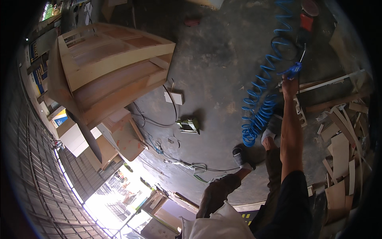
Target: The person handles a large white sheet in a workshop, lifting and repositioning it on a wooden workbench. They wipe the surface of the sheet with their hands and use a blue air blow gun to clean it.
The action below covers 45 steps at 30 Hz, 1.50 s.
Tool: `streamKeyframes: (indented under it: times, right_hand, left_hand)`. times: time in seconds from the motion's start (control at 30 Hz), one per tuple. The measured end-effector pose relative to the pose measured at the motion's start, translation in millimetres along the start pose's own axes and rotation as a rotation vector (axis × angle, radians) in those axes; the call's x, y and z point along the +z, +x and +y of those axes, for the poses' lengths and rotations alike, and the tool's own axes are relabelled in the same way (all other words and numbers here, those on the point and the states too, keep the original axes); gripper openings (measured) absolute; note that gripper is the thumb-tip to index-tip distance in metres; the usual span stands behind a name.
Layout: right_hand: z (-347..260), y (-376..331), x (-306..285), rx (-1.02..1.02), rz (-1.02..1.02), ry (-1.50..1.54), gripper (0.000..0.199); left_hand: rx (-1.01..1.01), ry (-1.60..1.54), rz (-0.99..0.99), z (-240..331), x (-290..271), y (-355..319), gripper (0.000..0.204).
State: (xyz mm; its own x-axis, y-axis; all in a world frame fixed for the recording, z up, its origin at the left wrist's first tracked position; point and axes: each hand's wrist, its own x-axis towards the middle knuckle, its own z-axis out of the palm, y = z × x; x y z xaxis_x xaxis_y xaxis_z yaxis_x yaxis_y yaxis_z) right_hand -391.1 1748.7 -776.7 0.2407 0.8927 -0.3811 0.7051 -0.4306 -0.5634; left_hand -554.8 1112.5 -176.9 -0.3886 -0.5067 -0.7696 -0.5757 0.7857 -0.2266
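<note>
My right hand reaches far out in front at the right, its fingers wrapped round a blue air blow gun. The gun's thin metal nozzle points away from me. A blue coiled air hose stretches over the floor beside that hand and bunches up near my feet; where it joins the gun is not clear. Just beyond the nozzle lies a red and black power tool, partly dark. My left hand is out of view.
At the left stands a large wooden cabinet frame. A green and black tool and a small white block lie on the concrete floor, with loose cables nearer me. Wood offcuts pile up at the right.
</note>
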Motion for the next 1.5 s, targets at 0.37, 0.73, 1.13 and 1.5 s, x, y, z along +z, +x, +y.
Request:
streamKeyframes:
  times: [0.37, 0.73, 1.13, 1.5]
  right_hand:
    - [-103, -247, -348, 0.344, 0.192, 1.09, 0.023]
    - [-148, -666, -786, -0.021, 0.854, 1.872, 0.034]
    - [-97, -1012, -778, 0.088, 0.891, 1.621, 0.032]
    - [42, -1065, -776, 0.61, 1.871, 1.327, 0.035]
  left_hand:
    - [0.465, 0.252, -0.215, 98, -47, 53, 0.02]
    - [1.775, 0.532, -0.693, 209, 36, -190, 0.04]
    - [1.963, 2.104, -2.009, -235, 35, -397, 0.056]
    - [1.931, 2.032, -2.125, -418, 99, -289, 0.023]
